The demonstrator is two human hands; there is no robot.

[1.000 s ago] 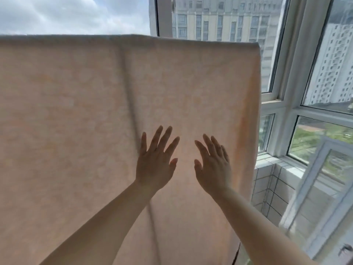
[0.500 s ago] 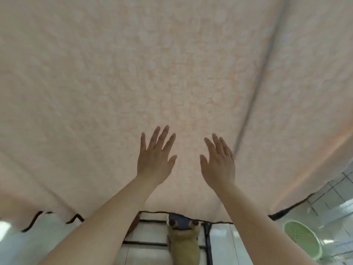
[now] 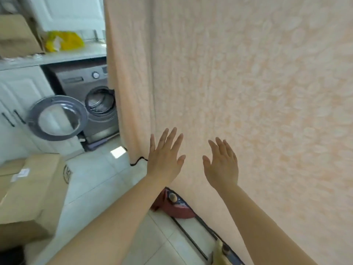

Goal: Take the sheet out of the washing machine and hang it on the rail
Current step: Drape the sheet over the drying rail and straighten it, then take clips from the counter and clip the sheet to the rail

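A peach sheet [image 3: 248, 92] hangs like a curtain, filling the right of the view; the left hand [image 3: 164, 159] and right hand [image 3: 222, 165] reach toward its lower part with fingers straight and spread, gripping nothing; at left, behind, stands the washing machine [image 3: 91, 104], door [image 3: 57, 117] open.

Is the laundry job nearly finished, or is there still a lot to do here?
Nearly finished, it seems. The washing machine stands with its door swung open, and the peach sheet hangs spread out, though the rail itself is out of view. In hand: the left hand and right hand are raised flat before the cloth, fingers straight, likely smoothing it. Left: perhaps shutting the door.
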